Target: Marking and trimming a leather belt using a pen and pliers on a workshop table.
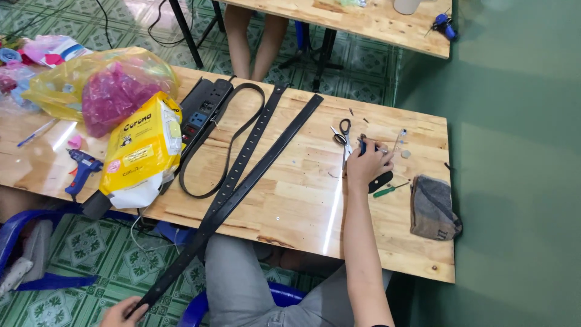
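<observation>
My left hand [121, 313] grips the lower end of a long black belt strap [242, 194] that runs diagonally from below the table edge up across the wooden table [302, 206]. A second black strap with holes [251, 145] lies beside it. My right hand [367, 165] rests on the table to the right, closed on a small dark tool, close to black-handled scissors [342, 134]. A small black leather piece [381, 181] and a green-handled screwdriver [387, 191] lie just under that hand.
A yellow and white bag [142, 151], a black power strip [203, 109], a looped black belt [233, 130], a blue glue gun [82, 166] and plastic bags [97, 85] fill the left side. A grey pouch [433, 209] sits at right. Another person's legs [254, 36] stand behind the table.
</observation>
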